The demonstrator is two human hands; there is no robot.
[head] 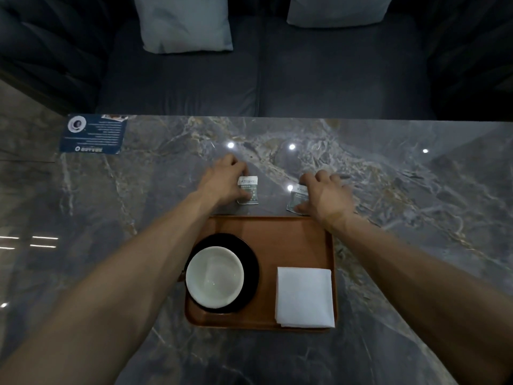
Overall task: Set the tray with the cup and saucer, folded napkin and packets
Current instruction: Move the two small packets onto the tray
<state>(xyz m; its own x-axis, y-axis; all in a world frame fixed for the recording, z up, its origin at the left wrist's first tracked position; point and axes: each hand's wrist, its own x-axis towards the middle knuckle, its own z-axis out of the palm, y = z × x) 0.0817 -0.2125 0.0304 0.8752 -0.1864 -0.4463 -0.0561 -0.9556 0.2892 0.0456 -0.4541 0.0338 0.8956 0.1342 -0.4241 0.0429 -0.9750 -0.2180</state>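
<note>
- Brown wooden tray, rounded corners, on glossy grey marble table.
- Tray holds white round cup on black saucer, plus square folded white napkin.
- Left hand pinches left packet, right hand pinches right packet; both paper packets lie on table just beyond tray.

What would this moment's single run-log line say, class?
left hand: on left packet | right hand: on right packet | tray: cup, saucer, napkin
</note>
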